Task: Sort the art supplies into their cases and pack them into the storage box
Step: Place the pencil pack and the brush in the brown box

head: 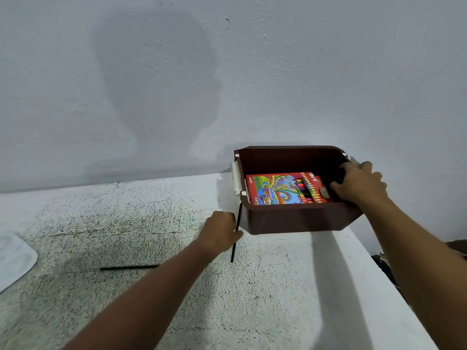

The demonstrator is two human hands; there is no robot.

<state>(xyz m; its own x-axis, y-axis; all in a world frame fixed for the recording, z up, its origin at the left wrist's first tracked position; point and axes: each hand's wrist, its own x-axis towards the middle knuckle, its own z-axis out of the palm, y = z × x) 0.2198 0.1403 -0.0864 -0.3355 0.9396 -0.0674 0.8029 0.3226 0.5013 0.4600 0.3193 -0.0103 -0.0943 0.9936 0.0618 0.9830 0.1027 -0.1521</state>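
A brown storage box with white side latches stands at the far right of the speckled table, tilted toward me. Inside lies a red, colourful case of coloured pencils, with bright pencils showing through its window. My right hand grips the box's right rim, fingers curled over the edge into the box. My left hand holds a thin black pencil nearly upright, just left of the box's near left corner. A second black pencil lies flat on the table to the left.
A pale grey wall rises right behind the table. A white rounded object lies at the left edge. The table's right edge runs just beyond the box, with dark clutter below it.
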